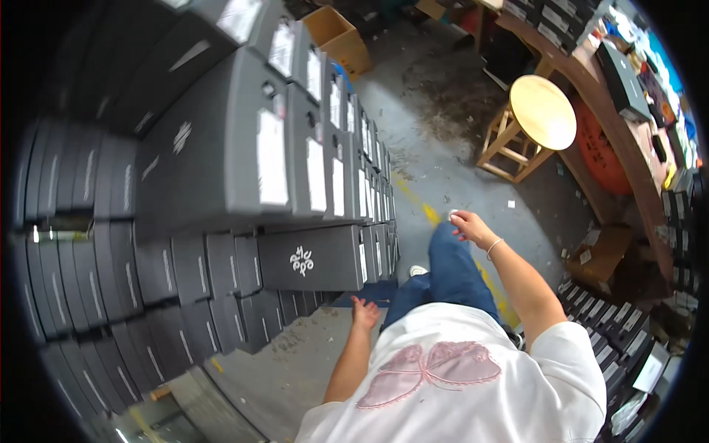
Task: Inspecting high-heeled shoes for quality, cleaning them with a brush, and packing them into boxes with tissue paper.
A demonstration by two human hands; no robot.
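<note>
My left hand (364, 311) is held low beside the stacked shoeboxes, its fingers apart and nothing in it. Just above it, the end of a dark grey shoebox (317, 258) with a white printed mark juts from the stack; a gap seems to separate hand and box. My right hand (470, 227) is in front of my thigh, fingers curled and pinched. At its fingertips shows a small white thing (453, 214), too small to name. Taller rows of grey shoeboxes (199, 140) with white end labels rise at the left.
A round wooden stool (543, 112) stands at the right, by a long wooden workbench (591, 81) loaded with goods. An open cardboard box (336, 40) is at the far end of the boxes. More shoeboxes (609, 325) lie at the lower right. A yellow line (430, 214) crosses the grey floor.
</note>
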